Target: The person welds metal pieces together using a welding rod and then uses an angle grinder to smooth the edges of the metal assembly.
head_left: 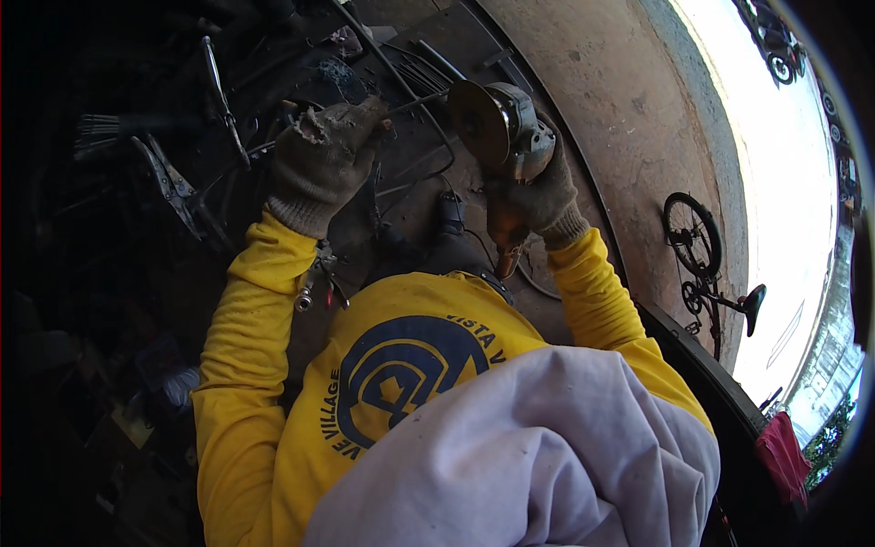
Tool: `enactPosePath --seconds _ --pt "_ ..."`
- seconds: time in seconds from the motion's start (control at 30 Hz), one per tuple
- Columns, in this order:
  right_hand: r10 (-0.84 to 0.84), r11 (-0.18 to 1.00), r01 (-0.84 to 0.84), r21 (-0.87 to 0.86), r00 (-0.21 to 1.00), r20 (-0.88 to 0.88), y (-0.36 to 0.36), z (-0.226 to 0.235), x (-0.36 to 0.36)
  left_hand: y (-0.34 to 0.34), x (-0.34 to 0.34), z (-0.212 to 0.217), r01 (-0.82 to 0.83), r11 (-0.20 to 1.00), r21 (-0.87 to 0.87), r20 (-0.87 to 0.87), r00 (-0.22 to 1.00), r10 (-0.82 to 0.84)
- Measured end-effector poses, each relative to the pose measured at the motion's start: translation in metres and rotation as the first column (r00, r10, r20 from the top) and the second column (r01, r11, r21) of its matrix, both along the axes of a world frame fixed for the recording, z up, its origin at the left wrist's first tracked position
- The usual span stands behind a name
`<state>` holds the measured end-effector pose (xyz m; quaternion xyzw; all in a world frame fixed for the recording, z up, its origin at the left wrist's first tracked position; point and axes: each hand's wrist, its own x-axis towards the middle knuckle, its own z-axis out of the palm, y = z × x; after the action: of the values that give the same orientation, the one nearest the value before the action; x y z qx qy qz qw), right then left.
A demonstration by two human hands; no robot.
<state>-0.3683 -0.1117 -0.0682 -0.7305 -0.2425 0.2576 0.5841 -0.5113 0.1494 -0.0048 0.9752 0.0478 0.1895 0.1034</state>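
Note:
My left hand (326,162), in a worn brown work glove with a torn patch, is closed around a thin metal rod (419,102). The rod points right, toward the disc of an angle grinder (517,123). Whether rod and disc touch, I cannot tell. My right hand (540,196), gloved too, grips the grinder by its body, with the flat brown disc facing left. An orange-brown part of the tool's handle (509,260) shows below that hand. Left of my left hand lie locking pliers (173,187) and another long-handled metal tool (223,100).
Several metal rods (428,73) and a dark cable lie beyond my hands. A hose fitting (305,296) hangs beside my left forearm. A metal rail (583,155) curves along the right. Farther right stand a bicycle (697,246) and, at the top, a motorcycle (779,59).

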Motion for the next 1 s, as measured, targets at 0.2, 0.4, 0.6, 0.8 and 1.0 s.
enactPosePath --seconds 0.2,0.4,0.6,0.8,1.0 --pt "0.018 1.0 -0.017 0.024 1.0 -0.017 0.001 0.002 0.0 -0.001 -0.001 0.002 -0.002 0.998 0.057 0.011 1.0 0.002" --pt "0.036 0.999 -0.036 0.018 0.999 -0.013 0.003 -0.004 0.003 -0.002 0.0 0.003 -0.002 0.994 0.112 0.016 1.0 0.0" --pt "0.042 0.999 -0.042 0.004 0.999 0.027 0.007 -0.003 0.002 0.002 -0.001 -0.004 0.001 0.991 0.133 0.035 0.999 -0.006" --pt "0.024 0.999 -0.023 0.033 1.0 -0.008 0.01 0.001 0.002 0.003 -0.001 -0.007 0.012 0.992 0.123 0.051 0.999 -0.018" --pt "0.043 0.999 -0.043 0.025 0.999 0.023 0.009 0.002 0.006 0.001 -0.002 -0.005 -0.009 0.994 0.111 0.0 1.0 0.009"
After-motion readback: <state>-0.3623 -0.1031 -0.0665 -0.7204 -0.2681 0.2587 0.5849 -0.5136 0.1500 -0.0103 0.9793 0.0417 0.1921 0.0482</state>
